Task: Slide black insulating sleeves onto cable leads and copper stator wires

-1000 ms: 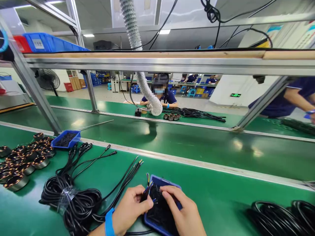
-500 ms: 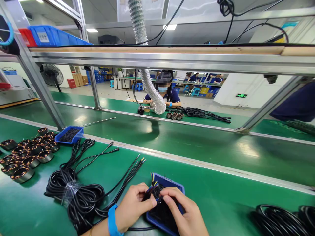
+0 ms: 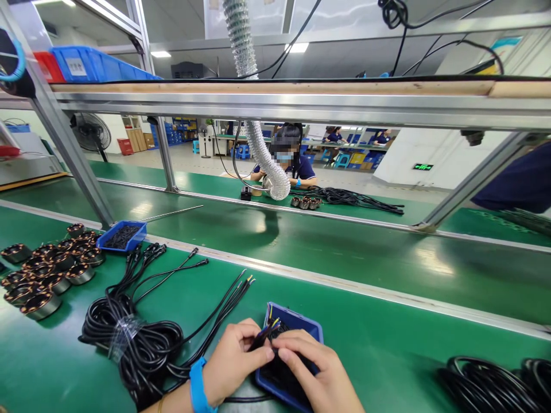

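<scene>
My left hand (image 3: 235,358), with a blue wristband, pinches black cable ends (image 3: 260,339) whose thin coloured wires point up. Close against it, my right hand (image 3: 316,364) has thumb and forefinger together at the wires; whatever lies between those fingertips is too small and hidden to name. Under both hands sits a blue bin (image 3: 297,318) of small black pieces. Left of my hands lies a coiled bundle of black cables (image 3: 129,332) tied with clear wrap, its stripped ends (image 3: 247,281) fanning toward the bin.
Copper-wound rings (image 3: 41,304) and a small blue tray (image 3: 142,234) of black pieces are at left. More coiled cables (image 3: 477,384) lie at lower right. A metal frame (image 3: 301,106) crosses overhead, with a silver hose (image 3: 258,143). A masked person (image 3: 305,166) sits opposite.
My right hand has shifted slightly left, bringing its fingertips up to the wires by my left thumb. My left hand has hardly moved.
</scene>
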Action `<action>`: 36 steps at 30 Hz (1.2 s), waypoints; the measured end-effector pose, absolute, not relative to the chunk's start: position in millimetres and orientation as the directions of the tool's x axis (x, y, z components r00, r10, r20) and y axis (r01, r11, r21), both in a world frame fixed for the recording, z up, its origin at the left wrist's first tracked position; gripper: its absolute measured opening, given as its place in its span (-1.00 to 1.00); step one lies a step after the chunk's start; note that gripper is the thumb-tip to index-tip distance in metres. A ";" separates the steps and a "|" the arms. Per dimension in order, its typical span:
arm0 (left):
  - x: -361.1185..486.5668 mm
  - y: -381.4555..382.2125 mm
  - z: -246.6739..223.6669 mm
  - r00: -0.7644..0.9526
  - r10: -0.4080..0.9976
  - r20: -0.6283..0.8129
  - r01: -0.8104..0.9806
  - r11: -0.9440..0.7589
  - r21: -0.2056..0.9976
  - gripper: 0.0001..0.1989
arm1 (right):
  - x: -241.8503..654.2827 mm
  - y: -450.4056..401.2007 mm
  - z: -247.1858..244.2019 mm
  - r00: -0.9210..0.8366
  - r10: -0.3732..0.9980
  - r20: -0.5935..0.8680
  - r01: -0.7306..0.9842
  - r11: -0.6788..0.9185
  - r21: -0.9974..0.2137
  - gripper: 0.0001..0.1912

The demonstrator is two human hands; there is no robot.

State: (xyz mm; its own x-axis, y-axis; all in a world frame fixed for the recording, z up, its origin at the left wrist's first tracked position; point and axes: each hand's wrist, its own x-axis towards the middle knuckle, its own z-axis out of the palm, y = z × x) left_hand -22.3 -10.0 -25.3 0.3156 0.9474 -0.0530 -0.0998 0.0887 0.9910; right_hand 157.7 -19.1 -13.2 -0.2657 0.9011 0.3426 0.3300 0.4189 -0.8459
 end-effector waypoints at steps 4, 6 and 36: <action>-22.6 -10.5 -26.5 0.333 0.942 -0.043 -0.100 0.081 0.992 -0.76 | 161.2 -16.6 -12.2 -0.163 0.916 0.367 0.333 0.401 -0.853 -0.77; -22.2 -10.7 -27.2 0.340 0.939 -0.041 -0.091 0.076 0.993 -0.78 | 164.6 -16.1 -11.7 -0.110 0.916 0.386 0.375 0.398 -0.837 -0.77; -25.4 -10.7 -21.7 0.302 0.947 -0.110 -0.166 0.166 0.972 -0.75 | 157.9 -14.5 -26.0 -0.350 0.876 0.331 0.455 0.468 -0.758 -0.76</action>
State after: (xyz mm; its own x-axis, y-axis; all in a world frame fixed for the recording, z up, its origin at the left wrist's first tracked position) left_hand -25.4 -10.7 -21.7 0.3017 0.9470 -0.1105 -0.1661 0.1663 0.9720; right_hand 157.9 -14.5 -26.0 -0.3496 0.8765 0.3309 0.4553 0.4677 -0.7576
